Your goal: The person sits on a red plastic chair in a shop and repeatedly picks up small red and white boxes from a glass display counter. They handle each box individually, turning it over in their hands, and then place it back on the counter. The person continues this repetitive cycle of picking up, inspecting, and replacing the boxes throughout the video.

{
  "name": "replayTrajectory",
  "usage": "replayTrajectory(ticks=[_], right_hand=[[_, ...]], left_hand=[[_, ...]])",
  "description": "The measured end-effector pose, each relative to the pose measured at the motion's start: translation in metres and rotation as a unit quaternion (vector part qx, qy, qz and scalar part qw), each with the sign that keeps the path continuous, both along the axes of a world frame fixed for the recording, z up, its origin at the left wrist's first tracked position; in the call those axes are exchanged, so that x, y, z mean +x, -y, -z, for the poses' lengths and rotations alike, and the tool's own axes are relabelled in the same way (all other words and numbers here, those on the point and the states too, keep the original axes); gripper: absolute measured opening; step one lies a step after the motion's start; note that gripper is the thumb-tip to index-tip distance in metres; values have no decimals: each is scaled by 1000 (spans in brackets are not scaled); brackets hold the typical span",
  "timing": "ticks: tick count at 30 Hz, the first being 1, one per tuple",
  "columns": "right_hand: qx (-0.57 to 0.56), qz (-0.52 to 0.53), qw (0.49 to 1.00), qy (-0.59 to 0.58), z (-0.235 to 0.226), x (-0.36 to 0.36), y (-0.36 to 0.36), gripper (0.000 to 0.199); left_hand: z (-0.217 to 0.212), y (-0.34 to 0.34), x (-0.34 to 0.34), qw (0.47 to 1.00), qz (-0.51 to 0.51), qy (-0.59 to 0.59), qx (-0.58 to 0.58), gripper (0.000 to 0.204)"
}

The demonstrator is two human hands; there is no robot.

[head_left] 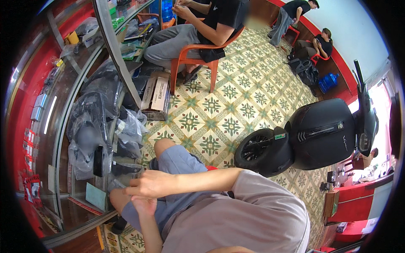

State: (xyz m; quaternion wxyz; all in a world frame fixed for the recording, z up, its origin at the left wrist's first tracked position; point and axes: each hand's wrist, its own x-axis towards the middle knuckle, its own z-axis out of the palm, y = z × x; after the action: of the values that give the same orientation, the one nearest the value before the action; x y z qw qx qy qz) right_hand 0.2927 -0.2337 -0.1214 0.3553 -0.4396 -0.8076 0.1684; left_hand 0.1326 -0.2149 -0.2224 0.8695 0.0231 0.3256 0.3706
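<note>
Over my lap, my right hand (155, 184) lies across the top of my left hand (144, 205). The right fingers are bent and closed near the glass case. My left hand is closed beneath them, its fingertips mostly covered. Whatever the two hands hold is too small or hidden to make out. Just past the fingertips is a crumpled piece of clear plastic (119, 184); I cannot tell whether they touch it. A dark part in clear wrapping (125, 169) lies beyond the hands. A black flat rectangular object (98, 161) stands to their left.
A metal-framed glass display case (63, 139) runs along my left, with plastic-wrapped dark parts (87, 126). Ahead are a cardboard box (156, 95) and a person on an orange chair (214, 74). A black scooter (318, 133) stands right. Two people (295, 19) are farther back.
</note>
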Motion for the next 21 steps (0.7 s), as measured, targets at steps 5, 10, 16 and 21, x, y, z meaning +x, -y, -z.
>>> replayTrajectory(ticks=[5, 10, 16, 21], right_hand=[[-60, 55, 985, -152, 18, 11, -17, 24], [-257, 29, 905, -338, 44, 20, -29, 19], [-173, 82, 910, -368, 51, 10, -20, 23], [-64, 91, 962, -251, 26, 4, -9, 25]], left_hand=[[8, -3, -15, 983, 110, 67, 131, 65], [-12, 10, -13, 979, 78, -161, 96, 68], [-4, 1, -5, 980, -16, -196, 31, 56], [29, -5, -5, 989, -3, -99, 107, 39]])
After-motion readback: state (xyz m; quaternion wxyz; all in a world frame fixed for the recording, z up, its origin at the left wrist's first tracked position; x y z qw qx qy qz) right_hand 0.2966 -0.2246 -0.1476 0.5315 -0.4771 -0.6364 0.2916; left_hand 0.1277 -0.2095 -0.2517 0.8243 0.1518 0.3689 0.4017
